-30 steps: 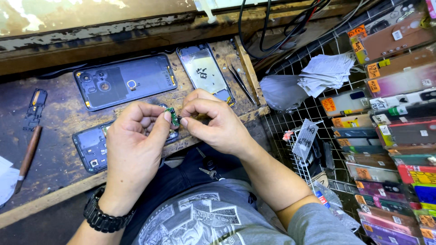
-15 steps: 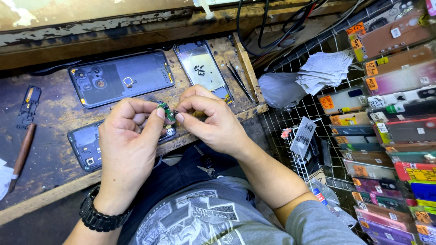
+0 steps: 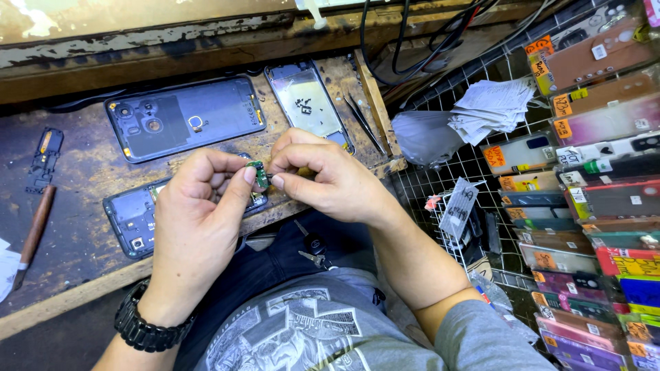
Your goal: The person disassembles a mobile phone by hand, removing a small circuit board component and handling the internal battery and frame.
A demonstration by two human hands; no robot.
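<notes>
My left hand [image 3: 196, 206] and my right hand [image 3: 323, 175] meet over the front edge of a worn wooden workbench [image 3: 75, 227]. Between their fingertips they pinch a small green circuit board [image 3: 260, 174]. Under my left hand lies an opened dark phone body [image 3: 130, 216], partly hidden. A dark blue phone back cover [image 3: 185, 124] lies further back, and a phone frame with a pale inner plate [image 3: 306, 99] lies to its right. A black watch sits on my left wrist.
Tweezers [image 3: 364, 124] lie by the bench's right edge. A brown-handled tool [image 3: 31, 237] and a small black part [image 3: 42, 158] lie at the left. A wire rack [image 3: 474, 178] at the right holds paper slips [image 3: 491, 110] and several packaged phone cases [image 3: 591, 206]. Keys [image 3: 313, 249] rest on my lap.
Both hands have stayed together on the small green board, with only slight shifts of the fingers and a small drift of the view.
</notes>
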